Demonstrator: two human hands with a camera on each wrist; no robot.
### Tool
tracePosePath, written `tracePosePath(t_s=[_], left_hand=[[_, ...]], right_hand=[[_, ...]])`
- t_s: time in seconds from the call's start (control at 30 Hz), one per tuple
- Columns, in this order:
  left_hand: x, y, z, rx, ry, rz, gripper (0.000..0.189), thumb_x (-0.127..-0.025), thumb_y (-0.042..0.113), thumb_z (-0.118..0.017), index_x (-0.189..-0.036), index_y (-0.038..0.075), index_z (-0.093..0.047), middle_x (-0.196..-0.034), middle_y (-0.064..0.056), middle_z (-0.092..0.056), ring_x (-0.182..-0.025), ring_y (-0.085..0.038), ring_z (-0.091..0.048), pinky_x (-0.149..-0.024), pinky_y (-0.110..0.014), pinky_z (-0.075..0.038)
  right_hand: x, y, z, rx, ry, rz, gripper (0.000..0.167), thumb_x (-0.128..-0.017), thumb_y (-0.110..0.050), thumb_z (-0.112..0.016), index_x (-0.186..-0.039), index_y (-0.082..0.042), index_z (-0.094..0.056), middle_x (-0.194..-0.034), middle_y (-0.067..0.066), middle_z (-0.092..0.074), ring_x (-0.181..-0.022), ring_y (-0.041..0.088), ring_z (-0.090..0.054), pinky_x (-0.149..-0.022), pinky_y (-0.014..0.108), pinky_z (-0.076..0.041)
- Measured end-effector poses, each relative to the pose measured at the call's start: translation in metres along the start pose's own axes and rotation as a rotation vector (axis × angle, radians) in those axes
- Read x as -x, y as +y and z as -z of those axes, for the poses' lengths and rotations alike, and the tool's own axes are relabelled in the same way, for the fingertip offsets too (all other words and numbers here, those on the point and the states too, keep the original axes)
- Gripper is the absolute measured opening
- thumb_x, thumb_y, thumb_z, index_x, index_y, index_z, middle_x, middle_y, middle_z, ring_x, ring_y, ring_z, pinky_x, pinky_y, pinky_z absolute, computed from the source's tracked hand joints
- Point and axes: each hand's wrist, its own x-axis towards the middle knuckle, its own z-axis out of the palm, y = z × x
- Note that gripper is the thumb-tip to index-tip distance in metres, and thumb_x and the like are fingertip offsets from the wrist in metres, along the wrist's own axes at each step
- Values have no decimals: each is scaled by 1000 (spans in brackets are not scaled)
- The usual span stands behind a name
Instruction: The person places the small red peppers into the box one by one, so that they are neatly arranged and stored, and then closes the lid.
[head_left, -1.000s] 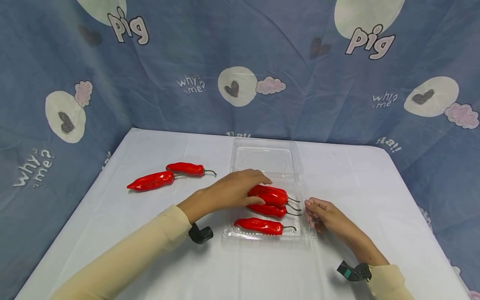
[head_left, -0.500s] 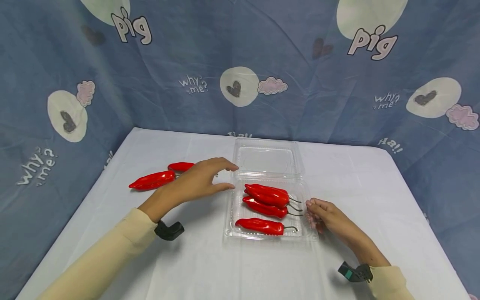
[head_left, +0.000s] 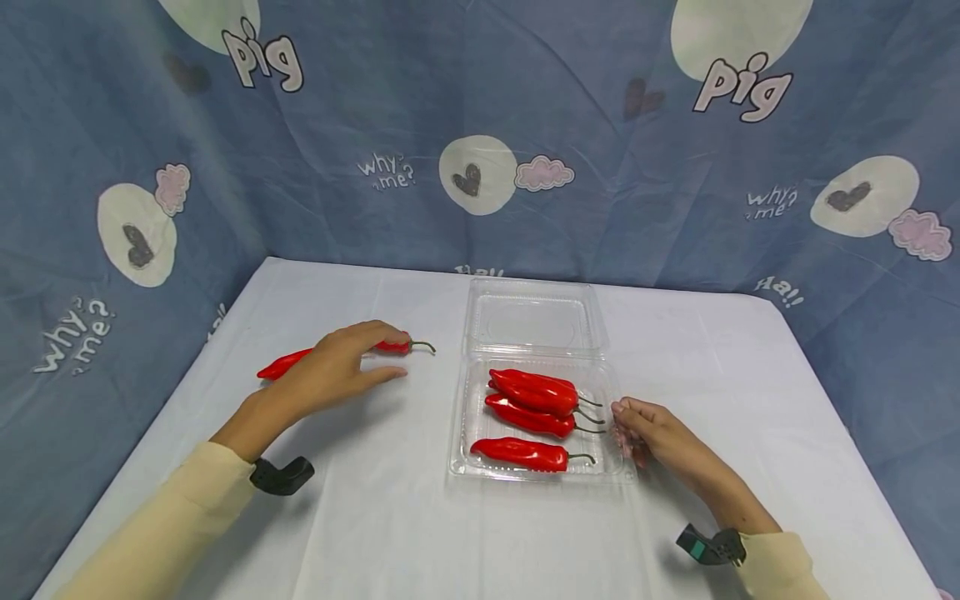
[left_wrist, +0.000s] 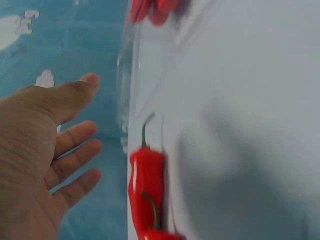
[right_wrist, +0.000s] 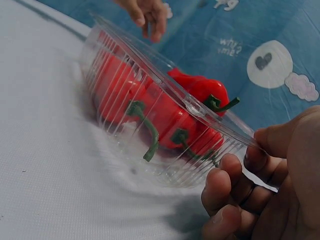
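Observation:
My left hand (head_left: 330, 367) is spread over two loose red chili peppers on the left of the table, partly hiding both. In the head view, one chili pepper (head_left: 283, 365) shows its tip and the other (head_left: 397, 346) its stem end. The left wrist view has the thumb and fingers (left_wrist: 75, 160) apart with nothing between them, beside a chili pepper (left_wrist: 145, 175). At the right, my right hand (head_left: 660, 433) pinches the rim of a clear plastic clamshell container (right_wrist: 165, 80) between thumb and fingers. Several red chili peppers (head_left: 525, 454) lie inside, stems pointing right.
The container's clear lid (head_left: 536, 317) is folded back flat behind its base. A white cloth (head_left: 405, 533) covers the table. Blue printed fabric (head_left: 322, 192) hangs behind it and along the sides.
My left hand has withdrawn from the chili peppers in the container and moved left over the two loose ones. My right hand stays at the container's rim.

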Motion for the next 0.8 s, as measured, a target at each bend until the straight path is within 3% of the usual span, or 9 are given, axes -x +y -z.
tracePosePath(t_s=[0.2,0.37,0.53,0.8], left_hand=[[19,-30,9,-90,46,67,52,-84,30,-84,-131,20,-64,-128,2,-64,-113,-21,-61,-96,-44,-51],[29,-48,11,-144,56,96,54,-83,26,-85,-131,14,-64,-130,-8,-63,-119,-29,-58,-98,-52,-51],[37,-63,12,-148,41,136,57,-84,25,-84,-134,9,-62,-132,-15,-62,-121,-35,-57,-96,-57,-52],[46,-83,10,-125,-2,228,57,-86,26,-82,-136,10,-59,-134,-16,-60,-120,-36,-55,-96,-60,-50]], right_hand=[[0,-1,0,2,3,-3,44,-109,-29,-45,-88,9,-41,-74,3,-53,-62,13,-49,-51,27,-44],[1,-2,0,3,13,-14,42,-109,-29,-45,-90,9,-42,-74,3,-52,-62,14,-49,-51,27,-43],[1,-1,-1,-5,21,-23,42,-108,-30,-46,-90,9,-42,-74,3,-51,-61,14,-48,-51,27,-43],[0,-1,-1,6,23,-29,42,-108,-30,-46,-91,8,-43,-74,4,-51,-62,14,-48,-52,27,-43]])
